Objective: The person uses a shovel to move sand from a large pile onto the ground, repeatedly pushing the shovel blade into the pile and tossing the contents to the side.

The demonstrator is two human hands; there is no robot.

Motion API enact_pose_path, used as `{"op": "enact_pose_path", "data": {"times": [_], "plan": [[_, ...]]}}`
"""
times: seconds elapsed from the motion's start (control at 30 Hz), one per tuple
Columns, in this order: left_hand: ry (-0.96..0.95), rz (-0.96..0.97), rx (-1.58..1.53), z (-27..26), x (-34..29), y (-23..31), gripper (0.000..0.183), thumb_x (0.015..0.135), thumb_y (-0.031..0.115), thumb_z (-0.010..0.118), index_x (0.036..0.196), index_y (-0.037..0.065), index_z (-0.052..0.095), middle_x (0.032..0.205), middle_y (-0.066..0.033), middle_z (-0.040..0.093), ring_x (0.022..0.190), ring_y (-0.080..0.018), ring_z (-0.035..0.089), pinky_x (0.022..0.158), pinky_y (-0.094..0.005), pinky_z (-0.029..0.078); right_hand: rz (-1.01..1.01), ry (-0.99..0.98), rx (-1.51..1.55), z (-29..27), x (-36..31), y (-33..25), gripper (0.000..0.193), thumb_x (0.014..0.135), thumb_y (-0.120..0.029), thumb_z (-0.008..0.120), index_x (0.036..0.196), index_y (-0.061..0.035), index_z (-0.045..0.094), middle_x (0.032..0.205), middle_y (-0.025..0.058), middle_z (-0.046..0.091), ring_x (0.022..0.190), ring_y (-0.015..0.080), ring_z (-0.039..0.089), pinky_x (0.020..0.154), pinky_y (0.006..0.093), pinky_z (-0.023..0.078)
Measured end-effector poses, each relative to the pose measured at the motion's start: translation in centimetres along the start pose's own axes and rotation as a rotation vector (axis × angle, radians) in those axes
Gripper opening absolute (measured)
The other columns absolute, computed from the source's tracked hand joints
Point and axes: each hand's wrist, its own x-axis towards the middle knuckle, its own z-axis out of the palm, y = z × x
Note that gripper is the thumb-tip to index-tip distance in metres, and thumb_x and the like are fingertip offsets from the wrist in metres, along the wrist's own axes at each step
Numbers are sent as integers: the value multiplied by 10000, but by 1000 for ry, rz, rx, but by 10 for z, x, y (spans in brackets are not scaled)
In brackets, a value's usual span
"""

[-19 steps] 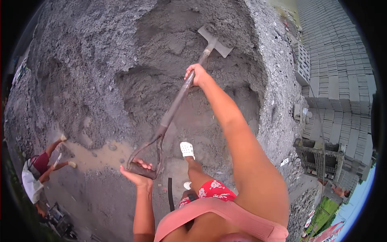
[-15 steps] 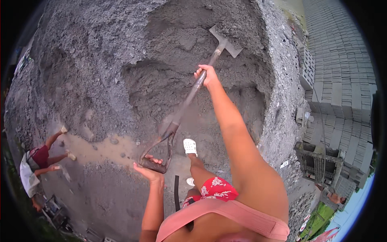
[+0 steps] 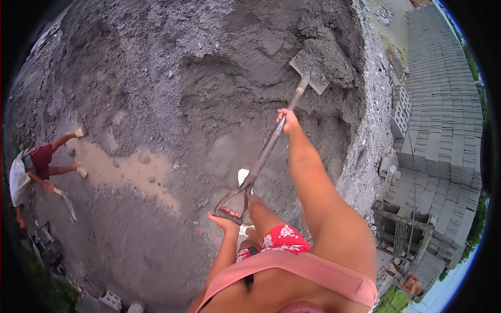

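A long-handled shovel [image 3: 267, 148] slants from low centre up to the right, its metal blade against the grey sand heap [image 3: 209, 99]. Damp sand [image 3: 329, 57] covers the front part of the blade; whether it rests on it or the blade is pushed under it, I cannot tell. My left hand [image 3: 225, 218] is closed around the crossbar of the shovel's D-shaped grip, close to my body. Farther up, my right hand [image 3: 288, 120] wraps round the shaft, a short way below the blade, with the arm stretched out.
My white clogs [image 3: 243, 177] stand on wet ground below the heap. A muddy puddle [image 3: 130, 169] lies to the left, where another person [image 3: 39, 164] holds a tool. Concrete blocks [image 3: 438, 104] are stacked at the right. A second person [image 3: 412, 285] is at the lower right.
The view has shifted, and the shovel now appears farther right and lower, with more of its blade covered by sand. Both hands keep their grip. The person at left has moved their tool.
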Motion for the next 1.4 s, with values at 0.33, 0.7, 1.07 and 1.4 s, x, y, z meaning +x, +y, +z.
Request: {"op": "enact_pose_path", "data": {"times": [0.33,0.7,1.07,1.4], "plan": [[465,481,288,-327,-36,14,519,883,487,276,611,73,430,444,-58,410,345,-180,440,328,-308,354,323,84,-137,-104,-132,305,191,762,-130,491,586,-118,419,484,13,402,442,164,408,459,314,395],[513,242,140,-601,-93,-55,556,872,498,361,616,23,497,436,-95,474,334,-201,467,342,-331,394,354,99,-477,-193,-253,474,169,811,-121,425,645,-121,395,514,-20,374,439,123,381,446,286,394],[592,-49,-605,-738,-127,-227,658,828,665,279,667,49,443,489,-98,456,387,-241,455,368,-366,394,-38,28,-1201,-129,-389,639,120,744,-117,508,789,-6,518,672,113,525,524,227,541,499,375,472],[349,-121,-997,-729,-158,-310,657,843,659,218,730,54,447,505,-92,449,415,-245,452,396,-386,401,-612,-941,-1917,-83,-576,805,263,646,-128,589,809,78,580,845,278,601,857,376,603,755,401,474]]}}
